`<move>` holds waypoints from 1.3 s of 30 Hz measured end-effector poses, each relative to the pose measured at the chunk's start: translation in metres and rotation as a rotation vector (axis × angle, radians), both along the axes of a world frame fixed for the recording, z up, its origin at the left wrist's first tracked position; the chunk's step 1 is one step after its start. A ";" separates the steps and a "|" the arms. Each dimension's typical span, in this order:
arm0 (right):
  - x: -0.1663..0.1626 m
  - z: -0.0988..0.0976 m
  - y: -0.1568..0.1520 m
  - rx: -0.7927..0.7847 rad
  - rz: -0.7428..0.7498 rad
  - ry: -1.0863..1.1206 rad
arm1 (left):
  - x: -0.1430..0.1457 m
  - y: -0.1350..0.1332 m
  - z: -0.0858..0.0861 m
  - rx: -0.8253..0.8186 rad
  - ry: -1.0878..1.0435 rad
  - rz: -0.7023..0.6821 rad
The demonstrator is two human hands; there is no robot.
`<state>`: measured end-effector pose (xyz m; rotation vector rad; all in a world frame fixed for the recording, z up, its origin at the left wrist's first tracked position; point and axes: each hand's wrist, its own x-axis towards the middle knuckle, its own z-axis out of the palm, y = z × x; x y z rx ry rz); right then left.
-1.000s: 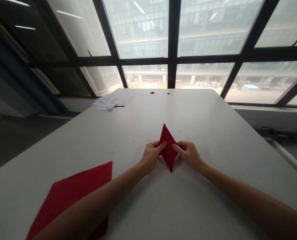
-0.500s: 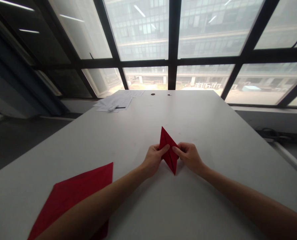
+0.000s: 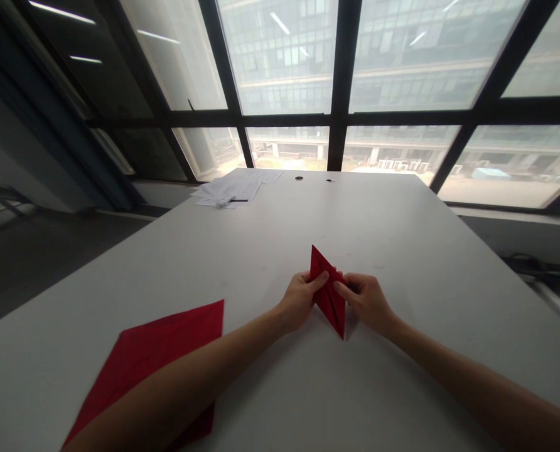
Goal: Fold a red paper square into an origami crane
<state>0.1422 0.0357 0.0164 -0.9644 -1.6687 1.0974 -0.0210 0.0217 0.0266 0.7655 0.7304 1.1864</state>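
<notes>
pinching a folded red paper piece (image 3: 329,295), a kite-like shape with a point toward the window and a point toward the body, held at the middle of the white surface (image 3: 402,238). left hand (image 3: 301,300) closed on the left edge of the folded piece, thumb on top and fingers curled under or beside. right hand (image 3: 367,300) closed on the right edge in much the same pinch, thumb tip meeting the paper near the centre crease. lower point touching or just above the surface; cannot tell which.

likely very light and thin, stiff only along the creases, soft and easy to buckle across the flat panels. probably slips little between bare fingertips, but tears or dents if squeezed hard. best taken at the folded edges near the middle, where layers stack, rather than at the sharp tips, which would bend.

left of the folded piece and nearer the body, a flat red sheet (image 3: 167,351) lying on the surface, partly covered by the left forearm. beyond the folded piece and to its left, near the far edge, a loose stack of white papers (image 3: 230,188) with a dark pen-like thing on it. beyond the folded piece, two small dark round spots (image 3: 299,178) near the far edge. past those, dark-framed windows (image 3: 341,119).
</notes>
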 end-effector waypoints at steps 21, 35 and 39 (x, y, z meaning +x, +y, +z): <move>-0.001 0.000 -0.001 -0.019 -0.021 0.022 | 0.002 0.000 -0.002 -0.030 -0.063 0.042; 0.000 0.002 -0.003 -0.018 -0.045 0.098 | 0.001 -0.002 -0.001 0.078 -0.088 -0.037; 0.001 0.003 -0.005 -0.018 -0.058 0.106 | 0.001 -0.003 0.000 0.069 -0.102 -0.061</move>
